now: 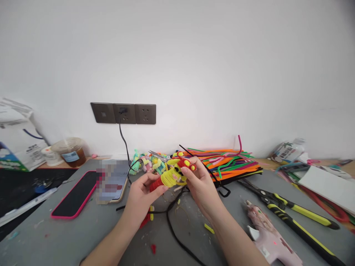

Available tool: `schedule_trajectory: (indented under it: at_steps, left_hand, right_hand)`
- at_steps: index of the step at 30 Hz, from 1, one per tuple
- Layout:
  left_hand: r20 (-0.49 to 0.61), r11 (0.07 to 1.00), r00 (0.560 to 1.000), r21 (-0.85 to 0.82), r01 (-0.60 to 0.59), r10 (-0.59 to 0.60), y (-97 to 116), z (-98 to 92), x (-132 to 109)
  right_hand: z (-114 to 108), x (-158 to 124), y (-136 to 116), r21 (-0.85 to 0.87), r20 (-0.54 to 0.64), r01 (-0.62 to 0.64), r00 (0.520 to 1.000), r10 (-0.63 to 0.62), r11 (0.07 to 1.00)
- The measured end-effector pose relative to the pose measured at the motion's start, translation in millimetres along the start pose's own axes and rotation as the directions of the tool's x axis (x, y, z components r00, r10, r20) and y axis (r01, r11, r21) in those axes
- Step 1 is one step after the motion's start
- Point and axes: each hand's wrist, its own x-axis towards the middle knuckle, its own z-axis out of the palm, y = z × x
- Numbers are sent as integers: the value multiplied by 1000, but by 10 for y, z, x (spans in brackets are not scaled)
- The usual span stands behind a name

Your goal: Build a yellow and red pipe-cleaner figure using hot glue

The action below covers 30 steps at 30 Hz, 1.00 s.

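Observation:
Between my two hands, above the table, is a pipe-cleaner figure (169,178) with a yellow wound body and a red lower part. My left hand (144,192) is closed on its red end, thumb along the yellow windings. My right hand (198,177) pinches the other end, where red and yellow fuzzy pieces show by the fingertips. Part of the figure is hidden behind the fingers. Below my left hand lies a red and yellow fuzzy piece (146,217) on the table, partly covered by the wrist.
Behind my hands lie scissors (157,155) and a pile of coloured pipe cleaners (230,164). Pliers (288,210) and a pink glue gun (269,232) lie right. Two phones (76,195) lie left. A black cable (177,236) crosses the grey table (111,236).

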Motion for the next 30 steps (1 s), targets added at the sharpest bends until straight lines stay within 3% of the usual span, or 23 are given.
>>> schedule_trajectory:
  at_steps: [30]
  left_hand:
    - [20, 1000, 1000, 15, -1, 1, 28, -11, -23]
  right_hand:
    - [-21, 2, -8, -45, 22, 29, 999, -28, 999]
